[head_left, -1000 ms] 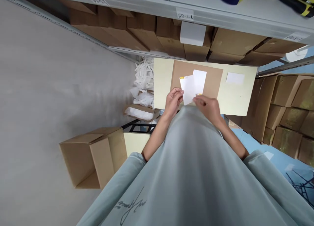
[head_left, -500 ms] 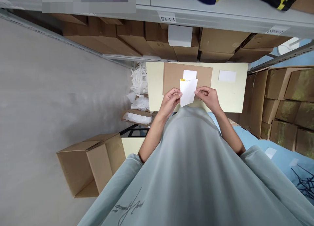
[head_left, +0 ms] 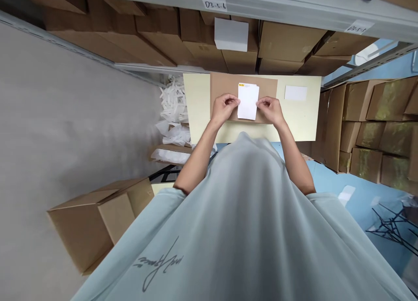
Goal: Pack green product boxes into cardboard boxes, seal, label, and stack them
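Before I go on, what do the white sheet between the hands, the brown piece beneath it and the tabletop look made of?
White sheet: paper or thin card, matt, with small yellow print at one corner.
Brown piece: probably cardboard, judging by its plain, dull brown face.
Tabletop: smooth, even pale yellow; perhaps laminate, core unclear.

We are working at a pale yellow desk [head_left: 302, 122], which is reaching past our left hand [head_left: 225, 108] on one side and past our right hand [head_left: 271, 110] on the other. Beneath both hands, a flat brown cardboard sheet [head_left: 267, 86] is lying directly on the desk. To the right of our right hand, near it and slightly farther from us, a white slip [head_left: 295, 93] is lying flat, apart from the cardboard.
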Tool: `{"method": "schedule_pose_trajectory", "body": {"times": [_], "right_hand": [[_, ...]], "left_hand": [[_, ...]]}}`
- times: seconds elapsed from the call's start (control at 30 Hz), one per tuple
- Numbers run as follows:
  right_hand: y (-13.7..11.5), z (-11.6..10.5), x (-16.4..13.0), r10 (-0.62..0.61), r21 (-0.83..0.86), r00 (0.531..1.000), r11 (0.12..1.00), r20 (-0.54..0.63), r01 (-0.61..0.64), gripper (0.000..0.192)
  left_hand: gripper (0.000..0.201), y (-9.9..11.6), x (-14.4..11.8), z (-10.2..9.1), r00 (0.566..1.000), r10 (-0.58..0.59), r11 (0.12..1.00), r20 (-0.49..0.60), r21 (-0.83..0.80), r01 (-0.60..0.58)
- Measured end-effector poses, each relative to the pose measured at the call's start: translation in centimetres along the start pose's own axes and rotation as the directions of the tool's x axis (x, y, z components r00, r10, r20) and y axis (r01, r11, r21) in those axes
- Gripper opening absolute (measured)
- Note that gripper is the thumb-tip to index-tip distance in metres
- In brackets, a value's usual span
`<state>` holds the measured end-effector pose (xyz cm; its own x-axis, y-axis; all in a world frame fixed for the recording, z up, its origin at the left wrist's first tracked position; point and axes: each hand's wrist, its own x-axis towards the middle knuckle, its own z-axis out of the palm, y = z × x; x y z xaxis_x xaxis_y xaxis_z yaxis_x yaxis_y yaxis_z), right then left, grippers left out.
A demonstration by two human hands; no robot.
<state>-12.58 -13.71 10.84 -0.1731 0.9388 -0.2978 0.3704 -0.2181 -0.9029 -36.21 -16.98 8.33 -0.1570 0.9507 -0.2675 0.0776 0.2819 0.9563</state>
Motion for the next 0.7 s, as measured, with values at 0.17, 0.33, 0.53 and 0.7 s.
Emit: {"method": "schedule_pose_trajectory", "body": {"times": [0.17, 0.33, 0.53, 0.7], "right_hand": [[1.1, 0.4, 1.5, 0.004, -0.035, 1.0, 0.999, 0.001, -0.004, 0.023], [1.6, 0.5, 2.2, -0.005, -0.071, 1.0, 0.997, 0.015, 0.006, 0.019], [2.2, 0.3, 2.2, -0.03, -0.102, 0.999, 0.994, 0.02, 0.032, 0.026], [2.4, 0.2, 2.2, -0.047, -0.109, 0.999, 0.993, 0.01, 0.048, 0.031]], "left_hand": [[0.016, -1.6, 1.5, 0.2, 0.999, 0.039, 0.999, -0.015, -0.005, -0.039], [0.015, -2.0, 1.7, 0.4, 0.999, 0.033, 0.999, -0.032, -0.041, -0.035], [0.016, -2.2, 1.9, 0.5, 0.999, 0.046, 0.998, -0.028, -0.037, -0.047], [0.015, -2.7, 2.2, 0.7, 0.998, 0.059, 0.998, -0.034, -0.026, -0.06]]}}
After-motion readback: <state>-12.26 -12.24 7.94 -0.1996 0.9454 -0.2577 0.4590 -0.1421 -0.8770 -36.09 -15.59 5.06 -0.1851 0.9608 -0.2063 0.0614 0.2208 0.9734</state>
